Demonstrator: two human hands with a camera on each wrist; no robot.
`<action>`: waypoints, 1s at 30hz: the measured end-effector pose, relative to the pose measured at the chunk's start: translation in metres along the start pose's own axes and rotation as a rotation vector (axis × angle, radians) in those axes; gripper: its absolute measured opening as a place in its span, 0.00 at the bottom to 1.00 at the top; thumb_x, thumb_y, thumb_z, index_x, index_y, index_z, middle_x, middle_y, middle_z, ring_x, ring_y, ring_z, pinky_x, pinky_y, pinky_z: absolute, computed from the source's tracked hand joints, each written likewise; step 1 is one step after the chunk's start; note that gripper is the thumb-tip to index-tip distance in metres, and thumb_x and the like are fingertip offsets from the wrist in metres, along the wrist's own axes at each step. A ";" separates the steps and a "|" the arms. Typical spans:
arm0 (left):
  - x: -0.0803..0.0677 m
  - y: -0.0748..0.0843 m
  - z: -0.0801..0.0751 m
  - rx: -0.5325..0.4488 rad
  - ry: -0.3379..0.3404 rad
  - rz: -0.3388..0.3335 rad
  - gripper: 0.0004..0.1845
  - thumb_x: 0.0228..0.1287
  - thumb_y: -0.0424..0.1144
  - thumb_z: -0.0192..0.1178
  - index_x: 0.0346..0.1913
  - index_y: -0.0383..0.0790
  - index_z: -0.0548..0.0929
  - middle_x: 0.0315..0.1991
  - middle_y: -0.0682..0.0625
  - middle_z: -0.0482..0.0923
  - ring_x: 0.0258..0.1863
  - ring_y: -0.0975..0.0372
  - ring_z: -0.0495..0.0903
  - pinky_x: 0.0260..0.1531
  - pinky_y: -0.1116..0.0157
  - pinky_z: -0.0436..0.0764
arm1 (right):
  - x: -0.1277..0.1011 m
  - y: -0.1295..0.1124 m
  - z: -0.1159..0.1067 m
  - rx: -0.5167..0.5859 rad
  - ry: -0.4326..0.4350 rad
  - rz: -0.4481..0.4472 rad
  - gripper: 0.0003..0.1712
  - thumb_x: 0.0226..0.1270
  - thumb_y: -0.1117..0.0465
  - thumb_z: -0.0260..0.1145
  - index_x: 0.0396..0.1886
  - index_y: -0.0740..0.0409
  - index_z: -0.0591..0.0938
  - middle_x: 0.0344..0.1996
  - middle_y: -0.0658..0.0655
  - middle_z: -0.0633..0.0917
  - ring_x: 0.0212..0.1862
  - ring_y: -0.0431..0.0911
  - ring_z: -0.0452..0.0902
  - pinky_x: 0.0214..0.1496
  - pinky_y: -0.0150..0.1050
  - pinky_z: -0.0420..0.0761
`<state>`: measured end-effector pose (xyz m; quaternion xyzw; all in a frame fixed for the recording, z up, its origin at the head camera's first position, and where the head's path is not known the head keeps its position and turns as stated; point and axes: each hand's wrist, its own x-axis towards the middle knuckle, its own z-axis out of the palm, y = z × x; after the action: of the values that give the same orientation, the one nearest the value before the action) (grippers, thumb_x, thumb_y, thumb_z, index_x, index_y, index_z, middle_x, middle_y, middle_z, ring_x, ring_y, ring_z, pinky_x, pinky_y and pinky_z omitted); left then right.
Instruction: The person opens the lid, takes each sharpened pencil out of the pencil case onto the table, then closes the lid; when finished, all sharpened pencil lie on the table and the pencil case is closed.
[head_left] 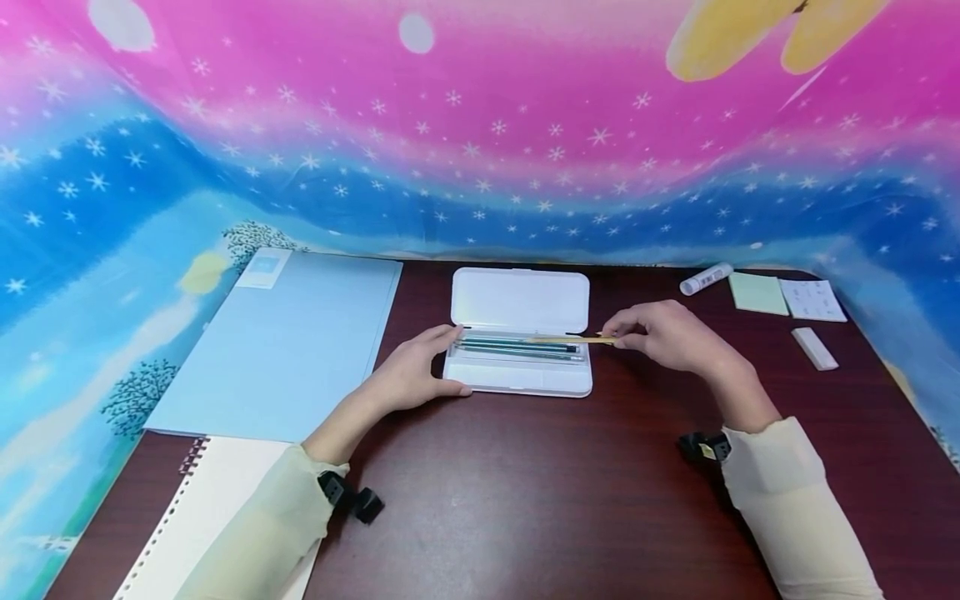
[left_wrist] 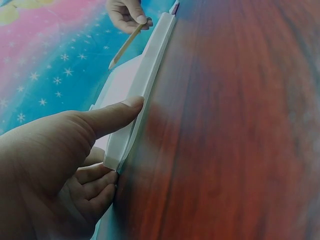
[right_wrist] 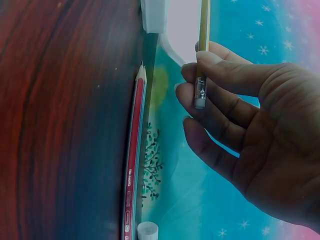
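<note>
While left hand (head_left: 411, 377) steadies case (head_left: 517, 379); right hand (head_left: 670, 335) pinches pencil (head_left: 572, 339) | notebook (head_left: 277, 350) left

- a white pencil case (head_left: 517, 379) lies open on the dark wood table, its lid (head_left: 520, 300) folded back flat on the far side.
- its shallow tray holds several dark green pencils (head_left: 517, 348) lying lengthwise, side by side.
- a yellow pencil (head_left: 573, 339) with a metal ferrule and eraser end is held level over the tray's right half, pinched at the eraser end by the right hand (head_left: 667, 333).
- the left hand (head_left: 412, 375) rests against the case's left end, thumb along its front edge.
</note>
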<state>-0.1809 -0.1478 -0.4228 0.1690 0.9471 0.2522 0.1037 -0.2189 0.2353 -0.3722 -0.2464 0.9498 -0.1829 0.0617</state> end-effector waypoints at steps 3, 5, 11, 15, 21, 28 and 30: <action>0.000 0.000 0.000 0.001 0.003 0.005 0.53 0.57 0.59 0.73 0.80 0.46 0.59 0.79 0.44 0.59 0.78 0.48 0.61 0.72 0.47 0.68 | -0.002 0.003 0.000 -0.006 -0.003 -0.007 0.13 0.67 0.65 0.70 0.48 0.49 0.91 0.43 0.51 0.91 0.45 0.48 0.84 0.51 0.51 0.81; 0.000 0.000 0.000 0.004 0.005 0.006 0.53 0.56 0.59 0.73 0.80 0.46 0.59 0.79 0.44 0.59 0.77 0.49 0.62 0.72 0.47 0.68 | -0.003 0.005 0.000 -0.008 -0.003 -0.013 0.13 0.67 0.65 0.70 0.48 0.49 0.91 0.44 0.52 0.91 0.47 0.49 0.85 0.52 0.52 0.81; 0.000 -0.001 0.001 0.001 0.004 -0.003 0.53 0.56 0.59 0.73 0.80 0.47 0.59 0.79 0.44 0.59 0.78 0.49 0.61 0.72 0.47 0.68 | -0.006 0.006 -0.005 -0.005 0.001 0.010 0.11 0.67 0.65 0.70 0.46 0.49 0.91 0.42 0.51 0.91 0.44 0.48 0.84 0.50 0.52 0.81; 0.000 -0.001 0.001 0.000 0.000 -0.004 0.53 0.57 0.59 0.73 0.80 0.47 0.59 0.79 0.45 0.59 0.78 0.49 0.61 0.72 0.47 0.67 | -0.009 0.010 -0.005 -0.002 -0.004 0.007 0.11 0.67 0.66 0.70 0.44 0.49 0.91 0.42 0.52 0.91 0.44 0.47 0.85 0.50 0.52 0.81; 0.000 0.000 0.001 0.001 0.000 -0.007 0.53 0.57 0.59 0.73 0.80 0.47 0.59 0.79 0.45 0.59 0.78 0.49 0.61 0.72 0.47 0.67 | -0.012 0.021 -0.006 -0.008 -0.002 0.020 0.10 0.66 0.65 0.71 0.45 0.50 0.91 0.40 0.51 0.91 0.42 0.47 0.85 0.48 0.50 0.81; 0.000 0.000 0.001 -0.002 0.003 0.001 0.53 0.56 0.59 0.73 0.80 0.46 0.59 0.79 0.44 0.59 0.78 0.49 0.61 0.72 0.47 0.67 | -0.023 0.039 -0.011 -0.003 0.020 0.053 0.11 0.65 0.65 0.71 0.44 0.49 0.92 0.42 0.53 0.92 0.44 0.48 0.85 0.48 0.48 0.81; 0.000 -0.001 0.001 -0.003 0.003 -0.001 0.53 0.56 0.60 0.73 0.80 0.47 0.59 0.79 0.45 0.59 0.78 0.49 0.61 0.72 0.47 0.67 | -0.027 0.046 -0.012 0.005 0.021 0.057 0.11 0.65 0.65 0.72 0.44 0.48 0.92 0.43 0.54 0.92 0.46 0.49 0.86 0.48 0.47 0.82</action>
<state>-0.1806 -0.1481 -0.4243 0.1679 0.9470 0.2538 0.1024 -0.2181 0.2899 -0.3780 -0.2170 0.9566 -0.1858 0.0573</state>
